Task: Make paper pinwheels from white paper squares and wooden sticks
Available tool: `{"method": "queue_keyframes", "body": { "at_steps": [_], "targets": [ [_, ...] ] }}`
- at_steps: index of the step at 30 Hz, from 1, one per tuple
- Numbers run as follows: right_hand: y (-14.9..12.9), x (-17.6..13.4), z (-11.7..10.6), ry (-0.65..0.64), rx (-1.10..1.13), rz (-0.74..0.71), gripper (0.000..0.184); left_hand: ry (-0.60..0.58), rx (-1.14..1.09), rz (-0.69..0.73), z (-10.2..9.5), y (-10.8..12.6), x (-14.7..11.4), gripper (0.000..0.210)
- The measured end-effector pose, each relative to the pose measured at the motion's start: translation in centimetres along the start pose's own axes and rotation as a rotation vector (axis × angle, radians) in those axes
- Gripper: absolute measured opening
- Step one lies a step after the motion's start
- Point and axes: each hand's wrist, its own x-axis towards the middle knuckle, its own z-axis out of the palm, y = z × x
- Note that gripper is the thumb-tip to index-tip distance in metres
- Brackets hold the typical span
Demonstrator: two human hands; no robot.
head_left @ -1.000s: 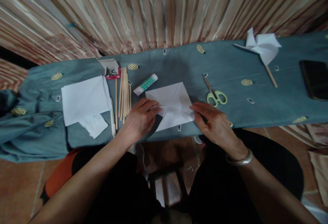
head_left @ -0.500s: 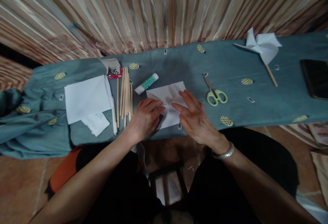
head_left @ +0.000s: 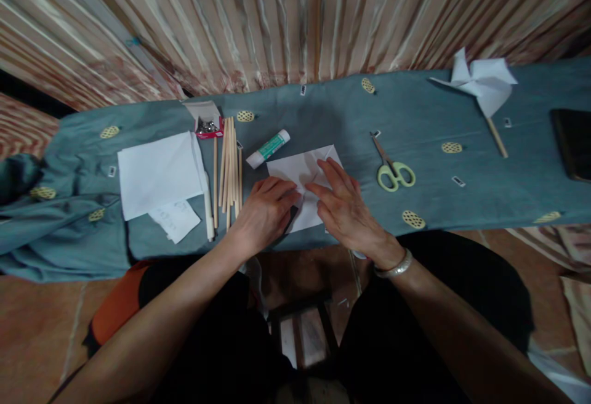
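Note:
A white sheet of paper (head_left: 300,167) with crease lines lies on the blue-green cloth in front of me. My left hand (head_left: 268,207) covers its lower left part, fingers bent together at the sheet's middle and closed on a bit of the paper. From the other side, my right hand (head_left: 344,207) rests on the sheet with its fingers stretched out and apart. Both sets of fingertips nearly meet at the paper's centre. Just beyond the sheet lies a glue stick (head_left: 268,148), and scissors (head_left: 393,170) with light green handles lie to the right.
Left of my hands are wooden sticks (head_left: 228,164), a white pen (head_left: 209,210), an opened box of pins (head_left: 207,124), stacked white paper (head_left: 159,176) and a small note (head_left: 178,219). A paper pinwheel (head_left: 489,87) and a dark phone (head_left: 572,142) lie far right.
My right fingers have shifted slightly left over the paper. Both hands stay on the sheet, and the whole view has moved a little.

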Motion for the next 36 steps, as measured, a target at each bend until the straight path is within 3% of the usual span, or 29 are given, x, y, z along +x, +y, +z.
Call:
{"method": "queue_keyframes", "body": {
  "at_steps": [8,14,21,25,30,36],
  "targets": [
    [2.7,0.7,-1.0,0.137,0.354,0.059,0.034,0.032,0.018,0.013,-0.1,0.0,0.1,0.029],
    [3.6,-0.3,-1.6,0.210,0.311,0.126,0.035,0.111,0.036,0.095,-0.6,1.8,0.0,0.024],
    [3.3,-1.1,-1.2,0.193,0.208,0.056,0.035,0.003,0.066,0.144,0.2,3.2,0.3,0.017],
    [3.3,-1.4,-1.4,0.164,0.220,0.038,0.035,0.020,0.108,0.163,0.5,3.3,0.3,0.014],
    [3.6,-2.4,-2.2,0.105,0.349,0.059,0.037,0.031,0.124,0.175,0.3,3.2,-0.2,0.015],
    [3.7,-3.8,-3.7,-0.029,0.624,0.206,0.036,0.112,0.027,0.163,0.3,2.7,-1.2,0.021]
  ]
}}
